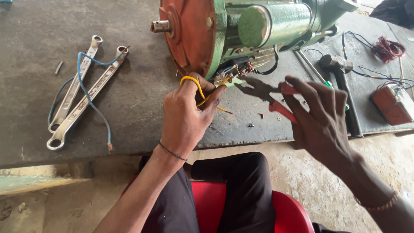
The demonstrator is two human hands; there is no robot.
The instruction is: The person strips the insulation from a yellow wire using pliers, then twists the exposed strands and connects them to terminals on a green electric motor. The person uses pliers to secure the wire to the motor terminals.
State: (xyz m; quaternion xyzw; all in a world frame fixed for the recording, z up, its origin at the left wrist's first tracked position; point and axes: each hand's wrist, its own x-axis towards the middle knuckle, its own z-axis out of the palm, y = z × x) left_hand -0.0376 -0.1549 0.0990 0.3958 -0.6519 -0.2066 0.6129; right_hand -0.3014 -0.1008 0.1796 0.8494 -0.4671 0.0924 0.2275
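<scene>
An electric motor (pixel 241 30) with a red end plate and green body lies on the dark workbench (pixel 129 99). My left hand (pixel 185 116) pinches a yellow wire (pixel 194 84) that loops up toward the motor's terminal block (pixel 233 71). My right hand (pixel 321 121) holds red-handled pliers (pixel 269 97), their jaws pointing left at the terminals, close to my left fingertips.
Two ring spanners (pixel 79 95) lie at the left with a blue wire (pixel 92 99) draped over them. A hammer (pixel 340 73), a screwdriver and a red box with wires (pixel 392 103) sit at the right. A red stool (pixel 258 207) is under me.
</scene>
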